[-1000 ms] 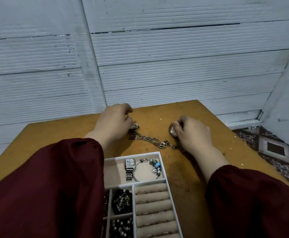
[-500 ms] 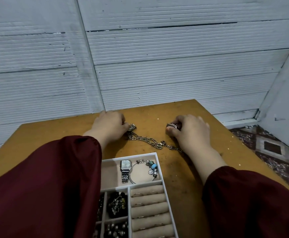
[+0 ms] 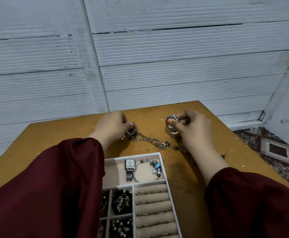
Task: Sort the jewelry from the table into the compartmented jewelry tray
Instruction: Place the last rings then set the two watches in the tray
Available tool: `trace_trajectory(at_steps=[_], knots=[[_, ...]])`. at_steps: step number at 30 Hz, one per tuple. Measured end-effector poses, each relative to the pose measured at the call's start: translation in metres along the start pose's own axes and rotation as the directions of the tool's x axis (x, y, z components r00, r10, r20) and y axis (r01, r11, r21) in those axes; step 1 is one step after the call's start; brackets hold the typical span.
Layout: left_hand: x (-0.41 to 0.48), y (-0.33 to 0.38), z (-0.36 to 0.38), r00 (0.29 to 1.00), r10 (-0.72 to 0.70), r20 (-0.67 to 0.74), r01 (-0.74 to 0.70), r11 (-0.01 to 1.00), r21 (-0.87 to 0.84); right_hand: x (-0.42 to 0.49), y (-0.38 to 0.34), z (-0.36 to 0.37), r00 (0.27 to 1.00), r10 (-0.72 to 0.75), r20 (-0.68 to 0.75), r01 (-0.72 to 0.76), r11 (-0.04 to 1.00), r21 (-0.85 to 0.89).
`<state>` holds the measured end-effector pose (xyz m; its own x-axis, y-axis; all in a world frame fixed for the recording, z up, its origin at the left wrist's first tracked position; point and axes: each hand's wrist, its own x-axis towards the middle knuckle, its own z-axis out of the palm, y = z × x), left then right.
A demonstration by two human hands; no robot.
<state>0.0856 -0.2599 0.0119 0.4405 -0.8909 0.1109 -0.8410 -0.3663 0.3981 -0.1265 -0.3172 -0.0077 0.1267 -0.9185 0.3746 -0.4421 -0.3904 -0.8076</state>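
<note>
While gripped, watch [image 3: 172, 117] in R hand [image 3: 195, 131].

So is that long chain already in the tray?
No, the chain lies on the table, outside the tray.

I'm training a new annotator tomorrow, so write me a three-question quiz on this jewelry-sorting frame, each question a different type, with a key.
1. True or false: the right hand grips a round silver watch.
2. Multiple choice: where in the jewelry tray does the square-faced watch lie? A) on the ring rolls B) in the far wide compartment beside the charm bracelet C) in a small dark compartment.
3. Short answer: what lies on the table between the left hand, which grips a curved metal piece, and the right forearm?
Key: 1 true; 2 B; 3 a metal chain.
</note>
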Motion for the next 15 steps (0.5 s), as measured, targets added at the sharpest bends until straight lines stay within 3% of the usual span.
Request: trace_trajectory(at_steps=[3, 7, 15], knots=[[-0.005, -0.001, -0.006, 0.999, -0.045, -0.030, 0.038, 0.980, -0.197, -0.001, 0.001, 0.000, 0.999, 0.054, 0.008, -0.054, 0.997, 0.063], [-0.021, 0.005, -0.019, 0.990, -0.101, -0.099, 0.039, 0.870, -0.491, -0.008, 0.000, 0.002, 0.995, 0.084, 0.062, -0.089, 0.992, 0.086], [-0.072, 0.006, -0.048, 0.955, -0.227, -0.189, 0.003, 0.647, -0.762, -0.032, -0.024, -0.008, 0.978, 0.168, 0.122, -0.199, 0.931, 0.306]])
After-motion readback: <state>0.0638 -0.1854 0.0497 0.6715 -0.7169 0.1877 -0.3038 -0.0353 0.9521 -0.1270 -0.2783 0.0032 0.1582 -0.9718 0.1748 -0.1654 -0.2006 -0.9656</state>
